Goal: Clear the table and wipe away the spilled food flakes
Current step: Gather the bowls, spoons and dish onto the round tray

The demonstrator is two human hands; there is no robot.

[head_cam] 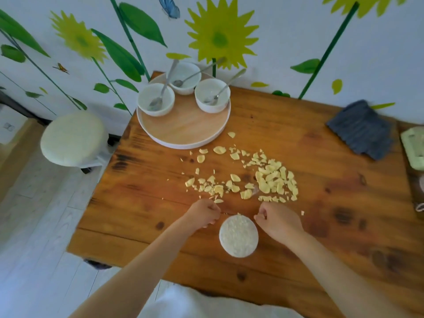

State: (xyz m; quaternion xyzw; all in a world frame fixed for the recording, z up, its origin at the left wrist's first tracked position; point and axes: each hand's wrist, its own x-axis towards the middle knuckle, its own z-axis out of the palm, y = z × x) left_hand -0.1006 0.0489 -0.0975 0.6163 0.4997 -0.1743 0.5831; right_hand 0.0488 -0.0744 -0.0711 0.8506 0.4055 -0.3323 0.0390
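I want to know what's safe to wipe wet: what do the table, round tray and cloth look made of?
Table: stained wood, slightly glossy; grain and dark knots show. Round tray: pale wood-grain base with a white rim, maybe painted wood or plastic. Cloth: dark grey ribbed fabric, apparently a knitted or woven textile.

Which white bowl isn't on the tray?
The bowl between the left hand and right hand, holding flakes. The other three sit on the round tray with spoons.

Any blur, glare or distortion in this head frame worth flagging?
Head view: wide-angle bending curves the table edges; soft, even daylight with faint shadows; the grey cloth looks smeared; flakes and both hands, left and right, stay readable.
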